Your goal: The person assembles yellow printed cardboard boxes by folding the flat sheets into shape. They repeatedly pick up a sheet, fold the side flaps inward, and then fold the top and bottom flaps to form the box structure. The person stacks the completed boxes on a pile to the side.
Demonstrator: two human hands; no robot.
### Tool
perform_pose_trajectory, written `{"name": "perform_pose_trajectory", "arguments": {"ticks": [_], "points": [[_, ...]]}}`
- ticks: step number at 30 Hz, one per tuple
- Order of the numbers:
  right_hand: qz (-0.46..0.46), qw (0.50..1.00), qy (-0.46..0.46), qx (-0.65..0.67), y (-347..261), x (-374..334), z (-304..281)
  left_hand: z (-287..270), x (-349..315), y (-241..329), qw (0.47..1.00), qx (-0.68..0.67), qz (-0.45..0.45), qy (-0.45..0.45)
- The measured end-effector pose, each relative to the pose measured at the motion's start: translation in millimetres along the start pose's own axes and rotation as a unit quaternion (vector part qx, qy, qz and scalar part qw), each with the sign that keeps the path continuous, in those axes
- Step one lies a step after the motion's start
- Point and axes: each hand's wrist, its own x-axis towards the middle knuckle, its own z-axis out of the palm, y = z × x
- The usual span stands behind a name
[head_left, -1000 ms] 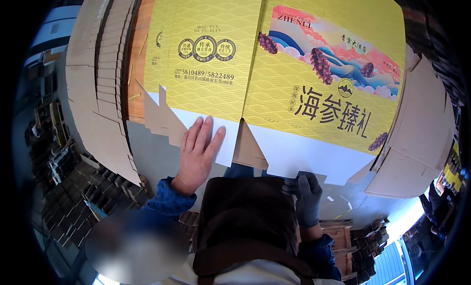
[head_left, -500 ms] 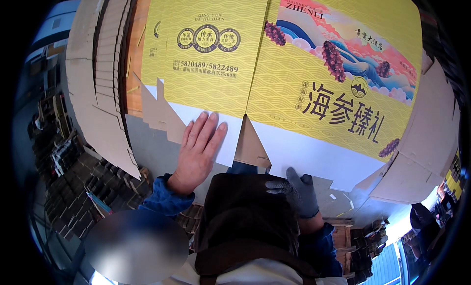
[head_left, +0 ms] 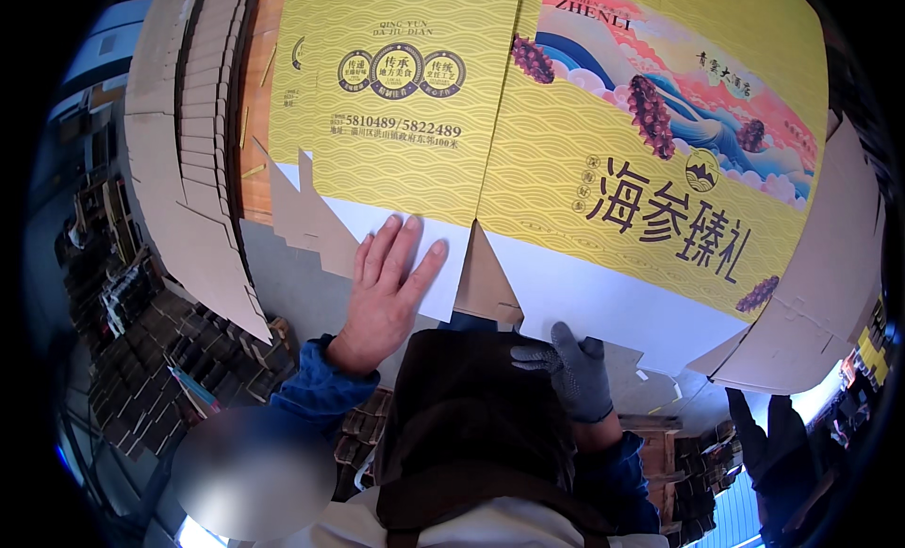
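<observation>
A flat yellow printed carton sheet (head_left: 405,175) with white end flaps lies in front of me, a fold line running between its two panels. My left hand (head_left: 385,289) is bare and rests flat on the left white flap (head_left: 441,279), fingers slightly spread. My right hand (head_left: 577,373) wears a grey knitted glove. It is at the near edge of the right white flap (head_left: 603,307), thumb pointing left and a finger reaching up to the edge. A brown gap opens between the two flaps. The gloved hand's other fingers are partly hidden.
Stacked brown cardboard sheets (head_left: 203,161) stand at the left beside an orange wooden surface (head_left: 256,185). More brown cardboard (head_left: 801,312) juts out at the right. Bundles of dark cardboard (head_left: 141,388) lie on the floor at lower left. A person in dark clothes (head_left: 787,454) is at lower right.
The right panel of the carton sheet has shifted slightly right. My left hand has moved a little right with its fingers spread more. The person at lower right shows more fully.
</observation>
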Motion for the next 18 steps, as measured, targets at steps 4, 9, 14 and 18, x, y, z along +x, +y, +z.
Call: {"name": "perform_pose_trajectory", "arguments": {"ticks": [4, 9, 14, 18], "points": [[-0.003, 1.000, -0.003, -0.013, -3.6, -1.5, 2.6, 4.0, 0.0, 0.9, 1.000, 0.028, -0.004, 0.006], [-0.007, 1.000, -0.004, -0.024, -2.5, 0.0, -0.2, 6.9, -0.2, 0.0, 0.999, 0.031, -0.007, 0.004], [-0.006, 0.999, 0.009, -0.037, -6.6, 0.5, 6.1, 6.6, 1.1, 0.5, 1.000, 0.007, -0.007, 0.000], [-0.001, 0.999, 0.004, -0.042, -2.5, 2.4, 4.0, 6.0, 2.7, 1.1, 1.000, 0.003, -0.010, -0.006]]}}
